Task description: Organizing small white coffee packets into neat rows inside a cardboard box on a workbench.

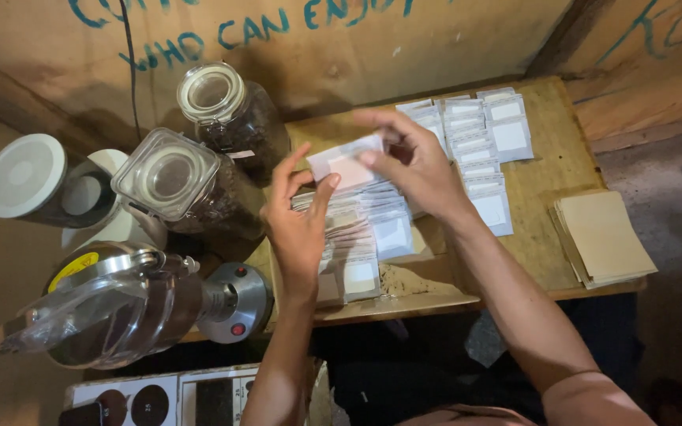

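Head camera, looking down over a small wooden table (550, 260): the person's right hand (412, 162) pinches a small white paper sachet (346, 162) between thumb and fingertips, lifting it just above the tabletop, while the left hand (297, 225) hovers beside it with fingers loosely spread, fingertips (331, 181) close to the sachet's lower edge; whether they touch it cannot be told. Directly beneath both hands lies an overlapping pile of similar sachets (369, 237), fanned across a flat cardboard sheet (416, 280). Farther back on the table, neat rows of more white sachets (483, 134) run toward the wall. At the right edge of the table sits a stack of plain tan envelopes (601, 237), well apart from the hands. To the left stand two clear glass jars of dark contents, one round (234, 118) and one square-lidded (179, 185), and beside them a container with a white lid (29, 177). Nearer the camera, a metal grinder (144, 304) with a clear plastic bag over its spout lies at the lower left.
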